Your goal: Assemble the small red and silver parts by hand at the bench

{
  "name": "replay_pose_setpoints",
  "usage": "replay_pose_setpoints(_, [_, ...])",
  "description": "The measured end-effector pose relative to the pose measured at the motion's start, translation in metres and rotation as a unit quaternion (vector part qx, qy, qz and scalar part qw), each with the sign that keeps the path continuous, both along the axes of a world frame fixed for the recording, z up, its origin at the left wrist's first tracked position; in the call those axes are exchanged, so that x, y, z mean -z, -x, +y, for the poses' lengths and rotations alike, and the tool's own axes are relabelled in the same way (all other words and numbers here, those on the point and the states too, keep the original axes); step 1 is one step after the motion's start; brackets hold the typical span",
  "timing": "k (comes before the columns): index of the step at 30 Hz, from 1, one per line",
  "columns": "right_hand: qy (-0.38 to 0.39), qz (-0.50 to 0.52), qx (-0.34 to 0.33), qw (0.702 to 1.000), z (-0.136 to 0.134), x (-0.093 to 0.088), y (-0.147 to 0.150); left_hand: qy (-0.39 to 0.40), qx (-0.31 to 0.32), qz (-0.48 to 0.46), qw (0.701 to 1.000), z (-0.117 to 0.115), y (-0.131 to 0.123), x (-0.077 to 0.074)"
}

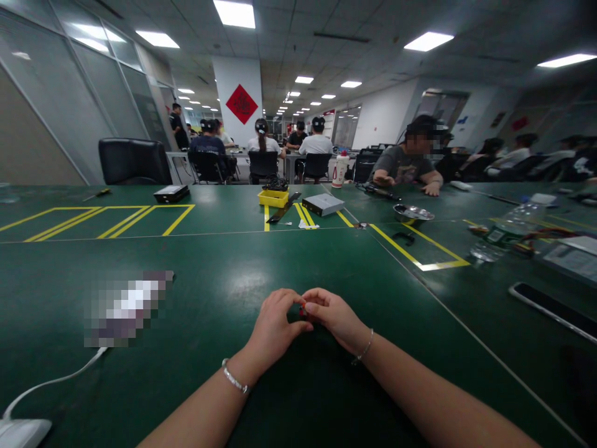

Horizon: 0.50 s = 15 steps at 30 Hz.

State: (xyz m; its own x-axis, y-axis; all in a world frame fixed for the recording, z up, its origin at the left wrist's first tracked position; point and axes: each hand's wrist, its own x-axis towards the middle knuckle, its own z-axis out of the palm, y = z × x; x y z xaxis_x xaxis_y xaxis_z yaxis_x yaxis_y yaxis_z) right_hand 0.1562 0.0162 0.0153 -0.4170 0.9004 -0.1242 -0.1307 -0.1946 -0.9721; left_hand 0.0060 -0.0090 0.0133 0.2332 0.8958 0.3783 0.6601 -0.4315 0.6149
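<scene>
On my feed, the bare right hand pinches a tiny red object over the glossy dark-green tabletop; fingers hide most of it, so I can't make out its shape; the bare left hand meets it, though I can't tell whether that grip is closed. Pixelation masks a flat slab at left; the corner crops a white plastic object.

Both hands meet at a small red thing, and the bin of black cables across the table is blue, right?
Not blue: the head view shows the bin is yellow. Left hand and right hand do meet at a small red thing.
</scene>
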Motion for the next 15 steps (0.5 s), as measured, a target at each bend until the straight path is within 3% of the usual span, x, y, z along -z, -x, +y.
replay_pose_setpoints(3, [-0.037, -0.075, 0.043, 0.996, 0.017, -0.001, -0.015, 0.011, -0.016, -0.012, 1.0, 0.001, 0.0, 0.004])
replay_pose_setpoints(5, [-0.1, -0.18, 0.106, 0.973, 0.033, -0.004, -0.036, 0.022, -0.041, -0.012, 0.999, 0.002, 0.001, 0.007])
replay_pose_setpoints(7, [-0.173, -0.322, 0.182, 0.913, 0.049, -0.009, -0.066, 0.034, -0.056, 0.0, 0.998, 0.003, 0.002, 0.009])
replay_pose_setpoints(9, [-0.218, -0.464, 0.246, 0.822, 0.062, -0.013, -0.1, 0.036, -0.054, 0.019, 0.998, 0.003, 0.002, 0.011])
replay_pose_setpoints(11, [-0.209, -0.57, 0.273, 0.746, 0.07, -0.014, -0.135, 0.032, -0.037, 0.041, 0.998, 0.004, 0.003, 0.011])
replay_pose_setpoints(13, [-0.155, -0.635, 0.287, 0.701, 0.072, -0.01, -0.167, 0.033, -0.027, 0.059, 0.997, 0.003, 0.003, 0.011])
replay_pose_setpoints(15, [-0.105, -0.667, 0.297, 0.675, 0.072, -0.003, -0.193, 0.037, -0.026, 0.072, 0.996, 0.003, 0.003, 0.011])
